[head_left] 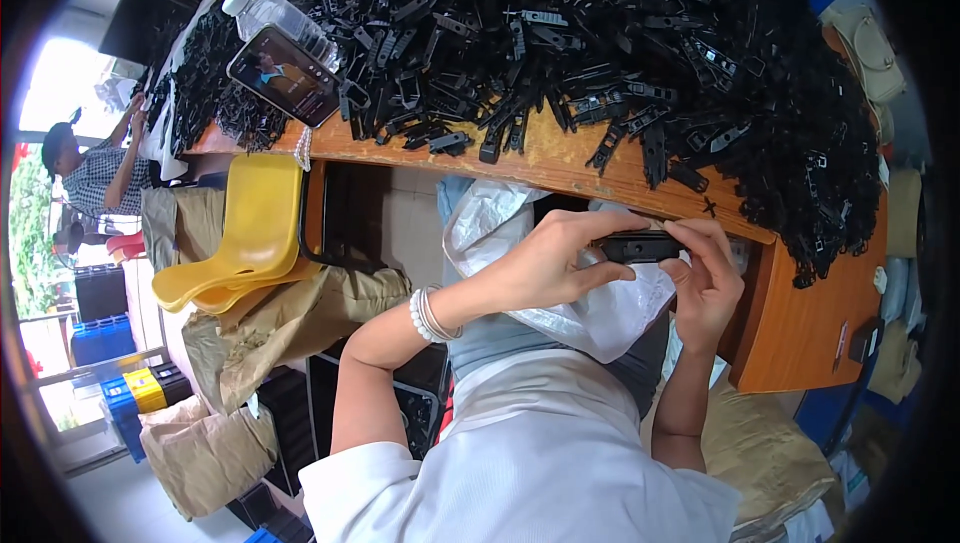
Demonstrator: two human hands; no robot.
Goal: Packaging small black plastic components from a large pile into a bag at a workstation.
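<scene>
Between my two hands, just off the table's front edge and above my lap, is a small oblong black plastic part [640,246]. My left hand [572,258], with bracelets at its wrist, pinches the part's left end. The fingers and thumb of my right hand [706,278] close on its right end. Beyond them, a large heap of similar black plastic parts [560,33] covers most of the wooden table [370,146]. Some loose pieces lie near the front edge. A white plastic sack [610,318] is spread over my lap below the hands.
A phone [285,76] with a lit screen leans against a clear plastic bottle [285,18] on the heap's left. Left of my seat stands a yellow chair [262,213] beside brown paper sacks [300,318]. Another person [100,168] sits at the far left. Toolboxes [103,338] are stacked by the window.
</scene>
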